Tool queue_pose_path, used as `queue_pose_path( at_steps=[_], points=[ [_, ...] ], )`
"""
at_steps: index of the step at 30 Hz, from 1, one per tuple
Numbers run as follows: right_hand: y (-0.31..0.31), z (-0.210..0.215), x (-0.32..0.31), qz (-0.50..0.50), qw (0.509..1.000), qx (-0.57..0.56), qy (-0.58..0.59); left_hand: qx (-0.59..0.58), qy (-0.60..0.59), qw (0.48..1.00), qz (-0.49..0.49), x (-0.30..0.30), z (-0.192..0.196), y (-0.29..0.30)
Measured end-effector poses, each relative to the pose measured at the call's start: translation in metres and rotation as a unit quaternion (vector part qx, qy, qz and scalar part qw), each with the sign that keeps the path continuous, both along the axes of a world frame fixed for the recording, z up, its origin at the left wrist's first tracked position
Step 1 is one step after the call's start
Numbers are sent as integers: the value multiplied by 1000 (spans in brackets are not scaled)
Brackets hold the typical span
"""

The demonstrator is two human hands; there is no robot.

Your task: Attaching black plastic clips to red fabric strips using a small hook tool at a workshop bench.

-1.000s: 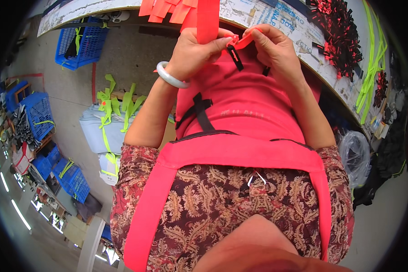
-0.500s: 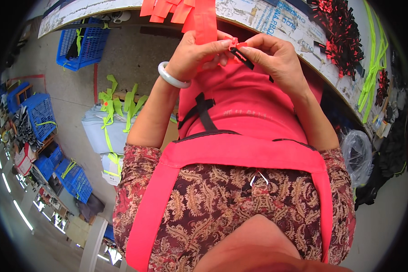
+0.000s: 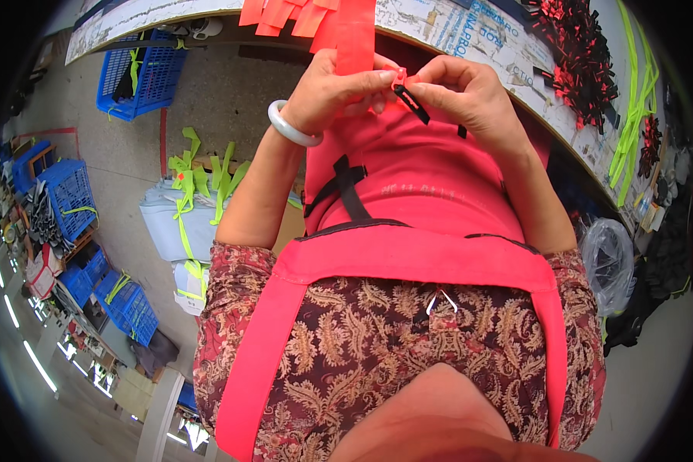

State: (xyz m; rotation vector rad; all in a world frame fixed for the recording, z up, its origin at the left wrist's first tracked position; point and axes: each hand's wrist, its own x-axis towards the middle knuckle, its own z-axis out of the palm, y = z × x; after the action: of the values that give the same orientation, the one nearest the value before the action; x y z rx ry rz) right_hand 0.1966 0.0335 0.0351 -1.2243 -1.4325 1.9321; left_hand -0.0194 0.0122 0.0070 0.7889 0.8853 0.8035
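Both hands meet in front of the pink apron, close to the table's near edge. My left hand, with a pale bangle at the wrist, is closed on a bright orange fabric strip that runs up to the table. Between the two hands is a small orange end of fabric with a short black strap hanging from it. My right hand pinches at this small piece with thumb and forefinger; exactly what lies between the fingertips is hidden.
More orange strips overhang the table edge. On the table's right lie a pile of black-and-red pieces and yellow-green strips. Left on the floor are a blue crate and a grey-blue fabric stack.
The black strap has swung to hang more steeply, and less of the orange piece shows at the fingertips. Both hands stay nearly in place.
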Motion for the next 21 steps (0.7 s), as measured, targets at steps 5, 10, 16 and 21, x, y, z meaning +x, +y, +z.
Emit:
queue_pose_path(
  at_steps=[5,10,16,21],
  points=[
    [0,-5,1,2,1000,-4,11,1,-5,1000,-2,0,-3,0],
    [1,-10,2,-5,1000,0,5,9,5,1000,1,2,-5,1],
    [-8,-14,-4,-69,997,9,13,23,-1,1000,9,5,-4,2],
    [-10,-19,-7,-114,990,79,20,127,68,987,72,15,-6,-8]
  ],
)
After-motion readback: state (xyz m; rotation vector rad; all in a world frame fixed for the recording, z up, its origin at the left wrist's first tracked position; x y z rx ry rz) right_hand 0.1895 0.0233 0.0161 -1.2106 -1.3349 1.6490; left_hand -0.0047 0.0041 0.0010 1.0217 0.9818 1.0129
